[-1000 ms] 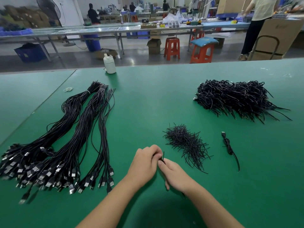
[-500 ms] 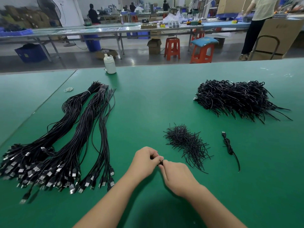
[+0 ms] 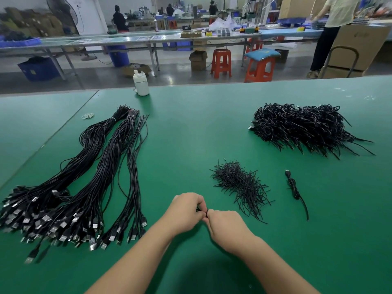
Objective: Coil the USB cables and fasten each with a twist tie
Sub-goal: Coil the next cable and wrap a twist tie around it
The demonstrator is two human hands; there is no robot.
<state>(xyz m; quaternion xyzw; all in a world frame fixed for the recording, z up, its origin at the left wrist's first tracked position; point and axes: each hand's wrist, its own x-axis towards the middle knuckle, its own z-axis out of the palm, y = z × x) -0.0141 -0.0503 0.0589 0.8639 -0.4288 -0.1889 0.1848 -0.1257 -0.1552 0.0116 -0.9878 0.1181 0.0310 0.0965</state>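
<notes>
My left hand [image 3: 186, 209] and my right hand [image 3: 224, 225] meet near the table's front, fingers curled around a small black coiled cable [image 3: 201, 209] that is almost wholly hidden between them. A twist tie may be in my right fingertips, but I cannot tell. Long uncoiled black USB cables [image 3: 89, 177] lie in bundles at the left, plugs toward me. A pile of black twist ties [image 3: 239, 183] sits just right of my hands. One coiled, tied cable [image 3: 293, 187] lies further right. A big heap of finished coils [image 3: 301, 128] is at the far right.
A white bottle [image 3: 141, 83] stands at the green table's [image 3: 191, 134] far edge. Rubber bands [image 3: 88, 116] lie near the seam at the left. Beyond the table are stools, benches, boxes and people working.
My hands have closed tighter together and shifted slightly; the black tie end that stuck up between them a second ago is now tucked out of sight.
</notes>
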